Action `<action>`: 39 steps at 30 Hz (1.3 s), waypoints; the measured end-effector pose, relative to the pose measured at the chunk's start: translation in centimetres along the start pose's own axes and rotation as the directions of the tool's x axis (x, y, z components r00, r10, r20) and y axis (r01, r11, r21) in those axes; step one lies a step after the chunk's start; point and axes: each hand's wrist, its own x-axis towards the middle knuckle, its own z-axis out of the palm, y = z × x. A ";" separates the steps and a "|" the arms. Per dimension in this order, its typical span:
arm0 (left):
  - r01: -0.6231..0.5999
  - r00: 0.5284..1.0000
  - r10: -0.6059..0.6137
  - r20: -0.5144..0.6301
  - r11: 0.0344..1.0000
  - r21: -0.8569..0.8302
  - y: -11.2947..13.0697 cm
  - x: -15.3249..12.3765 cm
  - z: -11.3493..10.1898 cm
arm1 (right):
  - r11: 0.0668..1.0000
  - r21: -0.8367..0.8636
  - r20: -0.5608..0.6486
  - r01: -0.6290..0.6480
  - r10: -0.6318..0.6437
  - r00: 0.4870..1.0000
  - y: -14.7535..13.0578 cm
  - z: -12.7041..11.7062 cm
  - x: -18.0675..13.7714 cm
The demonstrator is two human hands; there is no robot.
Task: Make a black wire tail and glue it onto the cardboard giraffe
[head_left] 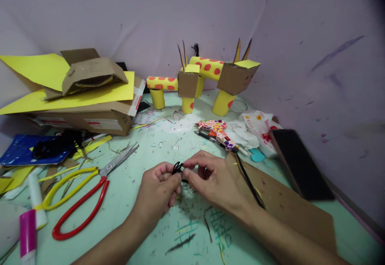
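A small looped bundle of black cord (pixel 177 168) is pinched between the thumb and fingers of my left hand (pixel 159 187), over the middle of the table. From the right, my right hand (pixel 207 174) meets it, thumb and index fingertip closed at the bundle's end. The other fingers of my right hand curl behind and are partly hidden. To the left of my hands lie scissors (pixel 104 172) with one yellow and one red handle, blades slightly apart. A tangle of black cord (pixel 60 144) rests on a blue packet (pixel 18 150) at the far left.
Two yellow, red-spotted cardboard animals (pixel 162 83) (pixel 237 78) stand at the back. A patterned glue gun (pixel 216 130) lies behind my right hand. On the right are a cardboard sheet (pixel 288 209) and a phone (pixel 300 164). A box (pixel 111 116) bears yellow sheets; a glue stick (pixel 27 233) stands front left.
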 end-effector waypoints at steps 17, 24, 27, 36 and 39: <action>-0.021 1.000 0.021 0.010 1.000 -0.018 0.1 -0.1 0.0 | 0.927 0.176 0.152 -0.333 0.308 0.939 0.9 0.7 0.5; -0.022 1.000 0.021 -0.019 0.999 -0.024 0.2 0.0 0.1 | 0.925 0.142 0.156 -0.351 0.330 0.931 0.7 0.7 0.5; -0.016 1.000 0.015 -0.028 0.999 -0.029 0.4 -0.2 0.2 | 0.922 0.148 0.163 -0.358 0.335 0.928 0.6 0.5 0.5; -0.014 1.000 0.014 -0.021 1.000 0.002 0.5 0.0 0.3 | 0.883 0.324 0.002 -0.338 0.357 0.934 0.2 -0.6 0.8; -0.036 0.999 0.036 -0.012 0.999 -0.010 0.2 0.0 0.2 | 0.906 0.288 0.044 -0.311 0.312 0.949 -0.2 -0.5 0.8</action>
